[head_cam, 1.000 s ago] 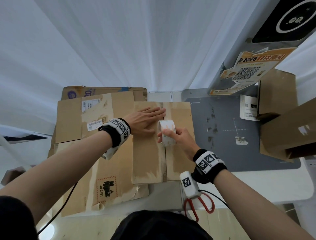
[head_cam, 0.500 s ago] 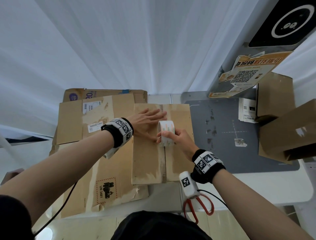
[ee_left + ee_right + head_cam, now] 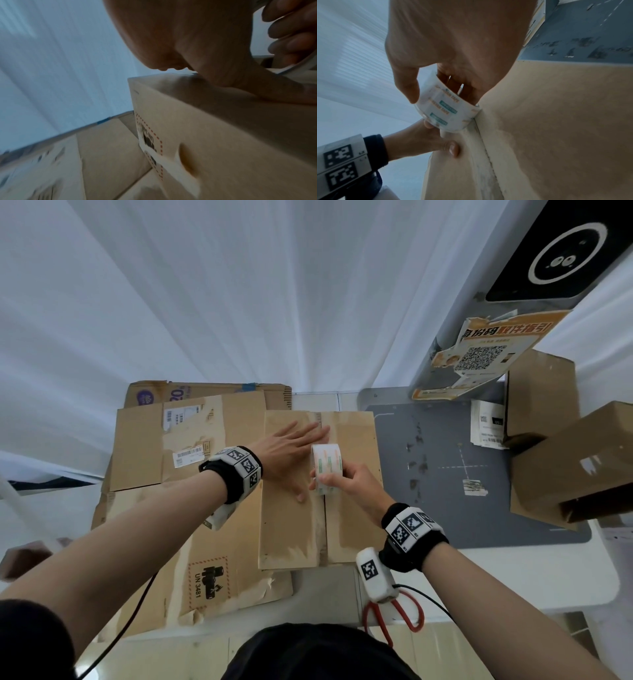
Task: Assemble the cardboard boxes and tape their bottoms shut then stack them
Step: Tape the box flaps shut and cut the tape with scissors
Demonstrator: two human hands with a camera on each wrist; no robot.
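tape roll (image 3: 326,468) scarcely moved, right hand (image 3: 352,481) gripping it on box (image 3: 352,508) seam, left hand (image 3: 291,450) seemingly flat

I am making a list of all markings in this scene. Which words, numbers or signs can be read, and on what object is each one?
"UN 3481": on the flattened cardboard, inside a red dashed frame.
"TAPE": on the tape roll; its teal brand word is too blurred.
QR code: on the orange leaflet; its large characters appear upside down, unreadable.
Barcode labels: too small.
White sheet: too small.
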